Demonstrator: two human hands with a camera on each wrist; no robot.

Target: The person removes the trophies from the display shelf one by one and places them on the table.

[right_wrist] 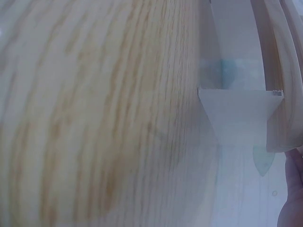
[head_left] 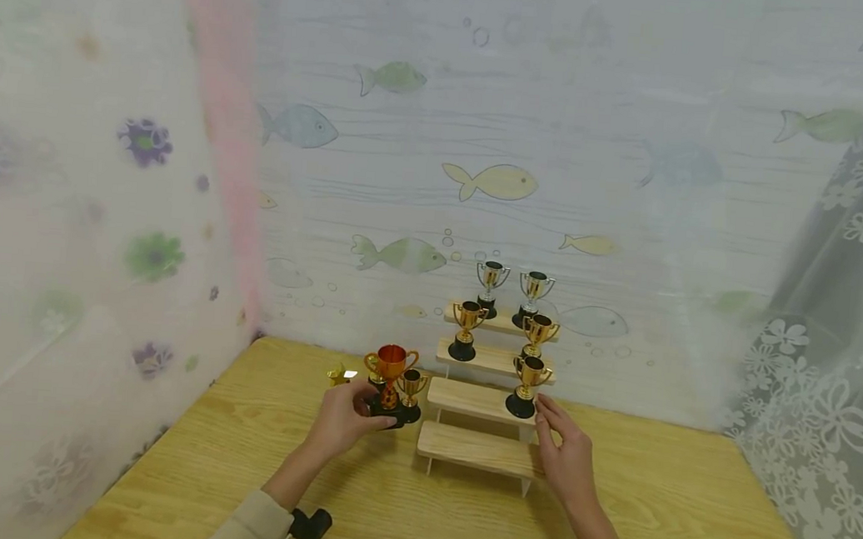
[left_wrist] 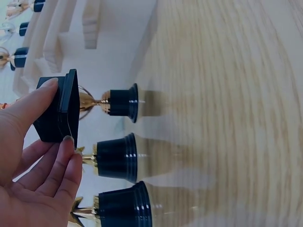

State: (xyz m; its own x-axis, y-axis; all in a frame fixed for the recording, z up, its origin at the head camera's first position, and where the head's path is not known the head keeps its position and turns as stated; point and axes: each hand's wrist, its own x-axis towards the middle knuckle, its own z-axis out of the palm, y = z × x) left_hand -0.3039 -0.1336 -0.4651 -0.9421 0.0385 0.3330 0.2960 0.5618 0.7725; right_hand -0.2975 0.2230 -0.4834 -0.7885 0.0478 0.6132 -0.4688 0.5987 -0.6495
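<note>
In the head view my left hand [head_left: 342, 418] holds a reddish-orange trophy [head_left: 391, 363] upright, left of the stepped wooden stand [head_left: 475, 448]. The left wrist view shows thumb and fingers gripping its black square base [left_wrist: 59, 106]. Behind it on the table are a small gold trophy [head_left: 412, 382] and star trophies, one star [head_left: 341, 373] showing at the left. My right hand [head_left: 567, 458] is at the stand's right end, fingers extended beside a gold trophy [head_left: 530, 381]. Its fingertips are mostly hidden in the right wrist view, where a finger meets the stand's edge.
Two silver trophies [head_left: 491, 282] stand on the stand's top step. Gold trophies [head_left: 467, 322] occupy the step below. A patterned curtain with fish [head_left: 498, 182] hangs behind the wooden table [head_left: 255, 424], and more patterned fabric hangs at both sides.
</note>
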